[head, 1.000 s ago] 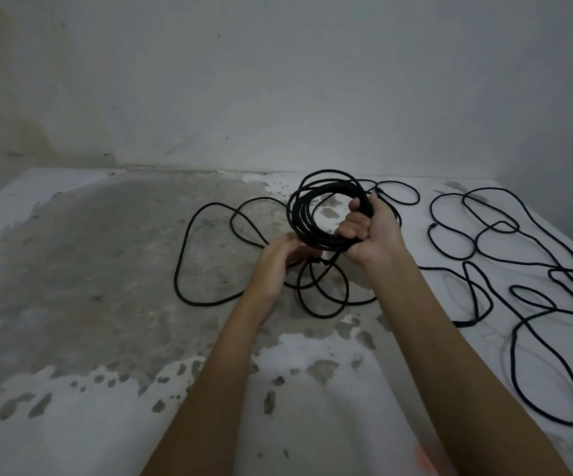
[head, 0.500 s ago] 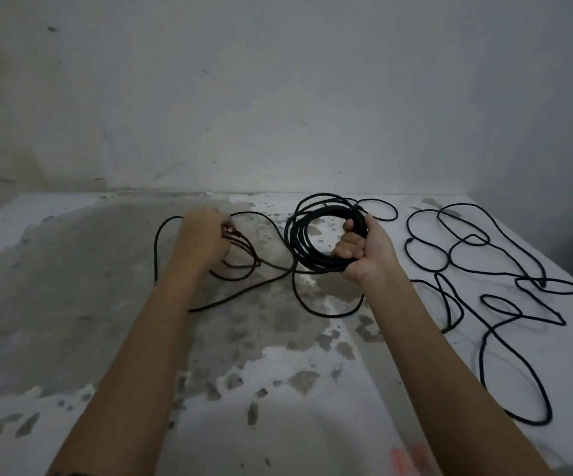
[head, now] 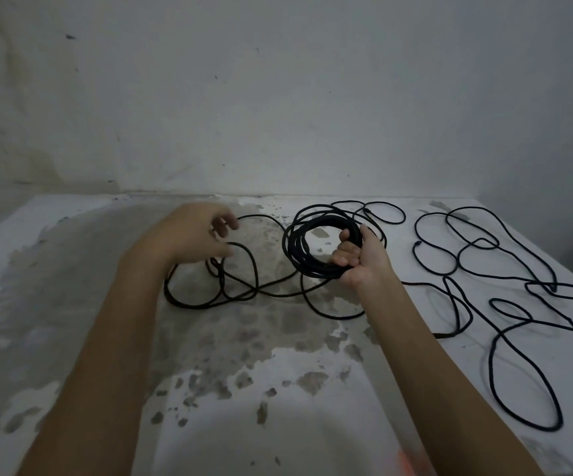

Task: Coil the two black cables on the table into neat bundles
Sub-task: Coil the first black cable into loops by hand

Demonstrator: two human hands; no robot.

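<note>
Since the earlier frame, left hand (head: 196, 235) has released its strand; fingers now spread loosely above the slack loops (head: 216, 286) lying on the worn table (head: 72, 269). Centre: coiled bundle (head: 307, 249) held upright just off the surface, right hand (head: 360, 259) clenched around its right side. Far right: second black cable (head: 505, 286) sprawls uncoiled on the table.

Left hand (head: 196, 235) has released its loose cable (head: 240, 286) loops, which now lie on the bench (head: 72, 304); fingers spread.
</note>
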